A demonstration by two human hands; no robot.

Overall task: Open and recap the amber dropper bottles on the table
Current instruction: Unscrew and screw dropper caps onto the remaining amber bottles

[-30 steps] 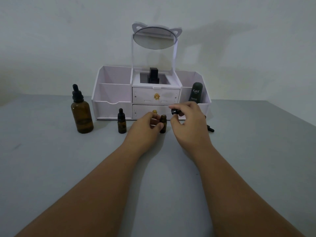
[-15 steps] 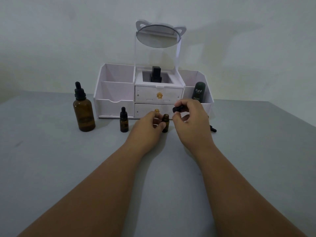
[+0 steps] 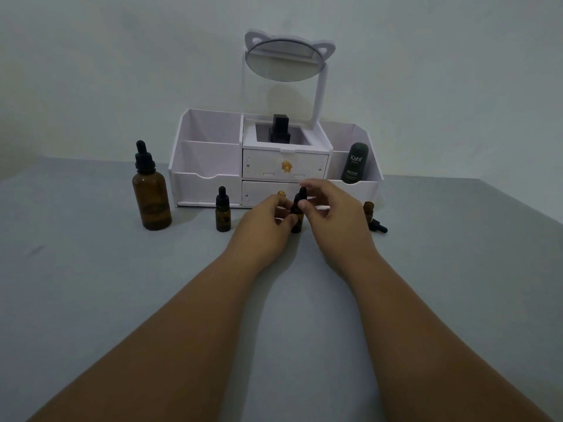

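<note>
Cap on the upright bottle, both hands at work

The bottle (image 3: 297, 223) stood on the bench (image 3: 91, 269), long axis vertical. The left hand (image 3: 265, 220) gripped its body from 9 o'clock, and the right hand (image 3: 332, 211) pinched the cap (image 3: 301, 194) from 3 o'clock, so the twist likely fell to the right. Further toward 3 o'clock stood an open bottle (image 3: 368, 208), its dropper (image 3: 378, 226) lying just beside it. The tube (image 3: 355, 162) at 1 o'clock read "Kahf"; its smaller print was illegible.

We see little of the small bottle (image 3: 296, 226) behind the fingers (image 3: 286, 220) of the left hand (image 3: 262, 223); the right hand (image 3: 335, 216) half hides an open bottle (image 3: 368, 207); small print on the green bottle (image 3: 355, 162) is unreadable.
</note>
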